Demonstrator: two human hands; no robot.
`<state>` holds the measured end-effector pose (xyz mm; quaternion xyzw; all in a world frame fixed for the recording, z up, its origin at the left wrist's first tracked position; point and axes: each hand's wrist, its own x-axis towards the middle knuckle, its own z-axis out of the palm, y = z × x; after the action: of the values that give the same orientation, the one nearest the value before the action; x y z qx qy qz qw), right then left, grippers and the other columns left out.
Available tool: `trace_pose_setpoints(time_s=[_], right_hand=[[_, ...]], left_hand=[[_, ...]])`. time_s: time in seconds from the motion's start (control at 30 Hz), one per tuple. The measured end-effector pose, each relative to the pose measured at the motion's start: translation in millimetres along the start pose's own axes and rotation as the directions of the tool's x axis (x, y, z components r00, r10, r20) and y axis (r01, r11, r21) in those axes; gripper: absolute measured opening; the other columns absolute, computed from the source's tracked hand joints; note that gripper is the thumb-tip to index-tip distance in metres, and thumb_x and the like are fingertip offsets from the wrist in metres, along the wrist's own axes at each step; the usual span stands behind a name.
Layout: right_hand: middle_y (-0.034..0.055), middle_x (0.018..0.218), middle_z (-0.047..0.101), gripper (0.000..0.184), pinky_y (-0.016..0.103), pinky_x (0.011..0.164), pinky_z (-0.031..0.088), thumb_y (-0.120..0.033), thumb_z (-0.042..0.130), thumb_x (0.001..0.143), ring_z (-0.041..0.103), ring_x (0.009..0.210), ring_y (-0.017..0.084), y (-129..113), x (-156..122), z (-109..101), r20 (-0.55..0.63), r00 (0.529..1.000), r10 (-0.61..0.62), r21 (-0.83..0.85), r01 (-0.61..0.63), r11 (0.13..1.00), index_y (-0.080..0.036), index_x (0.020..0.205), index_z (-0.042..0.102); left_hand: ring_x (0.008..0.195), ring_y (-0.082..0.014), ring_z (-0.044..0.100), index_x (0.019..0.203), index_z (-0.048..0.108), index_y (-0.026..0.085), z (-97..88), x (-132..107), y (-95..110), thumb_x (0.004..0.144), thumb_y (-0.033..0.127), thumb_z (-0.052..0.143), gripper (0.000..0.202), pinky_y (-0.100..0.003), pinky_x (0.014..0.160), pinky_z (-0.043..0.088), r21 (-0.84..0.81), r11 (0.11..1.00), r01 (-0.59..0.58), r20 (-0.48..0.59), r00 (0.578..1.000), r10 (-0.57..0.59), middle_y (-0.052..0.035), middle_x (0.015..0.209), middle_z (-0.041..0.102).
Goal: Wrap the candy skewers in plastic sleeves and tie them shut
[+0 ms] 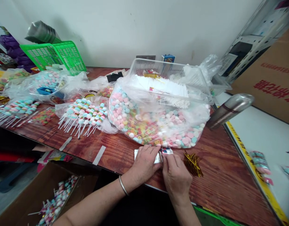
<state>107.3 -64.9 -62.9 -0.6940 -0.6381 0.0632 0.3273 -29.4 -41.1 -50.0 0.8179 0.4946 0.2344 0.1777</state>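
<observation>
At the table's front edge, both hands meet over a small white-and-silver plastic packet (168, 151) with some dark blue and red print. My left hand (144, 161) is closed over its left part, fingers bent and pressed down on it. Just to the right, my right hand (177, 177) pinches the packet close to the left fingertips. The fingers hide much of what lies between them. Beside the right hand lies a bunch of gold twist ties (193, 164). Directly behind the hands sits a big clear bag of pastel marshmallows and ring-shaped gummies (156, 125).
A clear plastic tub (209, 91) with white sticks stands behind the bag. Marshmallow skewers (85, 113) lie left, near a green basket (71, 56). A steel flask (231, 110) leans at right. Below left, a cardboard box (24, 197) holds wrapped skewers.
</observation>
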Motion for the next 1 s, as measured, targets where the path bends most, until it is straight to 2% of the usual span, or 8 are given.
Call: trace_pose_setpoints(time_s=[0.13,0.27,0.47,0.57,0.63,0.73,0.93,1.0], right_hand=[[0.0070,0.073,0.066,0.035,0.028,0.057,0.038,-0.045,0.040,0.093,0.059,0.062,0.019,3.7,0.5,3.7,0.017,0.999,0.033,0.123,-0.035,0.992,-0.019,0.080,0.059],[0.0066,0.079,0.070,0.028,0.029,0.058,0.044,-0.043,0.047,0.089,0.064,0.065,0.020,5.4,8.5,6.7,0.056,0.997,0.059,0.167,-0.068,0.984,-0.018,0.095,0.059],[0.0030,0.070,0.067,0.030,0.028,0.060,0.041,-0.039,0.044,0.091,0.062,0.063,0.019,-1.5,8.1,4.8,0.047,0.999,0.004,0.170,-0.012,0.985,-0.020,0.075,0.060],[0.0041,0.076,0.068,0.028,0.027,0.066,0.043,-0.037,0.043,0.092,0.062,0.069,0.018,-2.0,5.7,-6.7,-0.034,0.999,-0.007,0.171,0.013,0.985,-0.019,0.080,0.061],[0.0054,0.080,0.068,0.026,0.027,0.069,0.043,-0.035,0.044,0.092,0.062,0.073,0.018,-1.6,5.9,-17.9,-0.133,0.991,-0.029,0.140,0.048,0.989,-0.018,0.084,0.062],[0.0062,0.080,0.068,0.025,0.026,0.069,0.044,-0.034,0.048,0.093,0.063,0.073,0.017,-3.7,6.8,-33.1,-0.307,0.949,-0.072,0.039,0.088,0.995,-0.017,0.087,0.064],[0.0089,0.084,0.073,0.029,0.024,0.062,0.046,-0.038,0.051,0.094,0.067,0.070,0.018,-18.3,1.9,-44.2,-0.451,0.891,0.058,0.009,-0.060,0.998,-0.015,0.095,0.068],[0.0087,0.083,0.074,0.026,0.024,0.060,0.046,-0.037,0.055,0.092,0.068,0.068,0.017,-22.3,0.2,-48.4,-0.517,0.854,0.063,-0.008,-0.079,0.997,-0.015,0.094,0.069]], left_hand=[[0.111,-0.0258,0.051,0.135,0.044,0.021,3.9,0.0,-3.2,0.079,0.031,0.067,0.061,-0.041,0.094,0.041,-0.026,1.000,0.008,-0.024,1.000,-0.008,-0.0095,0.123,0.060],[0.109,-0.0255,0.052,0.135,0.044,0.020,5.3,0.5,-3.6,0.079,0.028,0.067,0.061,-0.040,0.092,0.041,-0.026,1.000,0.012,-0.020,1.000,-0.013,-0.0095,0.121,0.061],[0.108,-0.0247,0.053,0.137,0.041,0.021,1.6,2.4,2.2,0.081,0.029,0.064,0.062,-0.040,0.089,0.042,0.017,0.999,0.037,-0.011,0.999,-0.037,-0.0087,0.119,0.062],[0.110,-0.0249,0.053,0.137,0.041,0.022,-0.1,3.1,3.1,0.081,0.036,0.066,0.063,-0.040,0.089,0.041,0.024,0.999,0.038,0.003,0.999,-0.038,-0.0084,0.122,0.062],[0.111,-0.0253,0.053,0.138,0.040,0.023,-0.8,3.1,2.9,0.079,0.043,0.068,0.068,-0.041,0.090,0.041,0.025,0.999,0.041,0.007,0.999,-0.041,-0.0086,0.124,0.061],[0.111,-0.0258,0.053,0.137,0.041,0.024,-1.7,2.9,2.6,0.074,0.046,0.072,0.074,-0.041,0.091,0.041,0.025,0.999,0.047,0.011,0.999,-0.047,-0.0081,0.124,0.061],[0.110,-0.0260,0.054,0.136,0.043,0.024,-4.4,3.4,3.6,0.069,0.045,0.077,0.078,-0.040,0.090,0.042,0.031,0.999,0.045,0.014,0.999,-0.045,-0.0083,0.123,0.062],[0.110,-0.0262,0.054,0.136,0.043,0.025,-5.0,3.8,3.4,0.069,0.045,0.077,0.078,-0.041,0.090,0.043,0.030,0.999,0.044,0.016,0.999,-0.044,-0.0084,0.123,0.062]])
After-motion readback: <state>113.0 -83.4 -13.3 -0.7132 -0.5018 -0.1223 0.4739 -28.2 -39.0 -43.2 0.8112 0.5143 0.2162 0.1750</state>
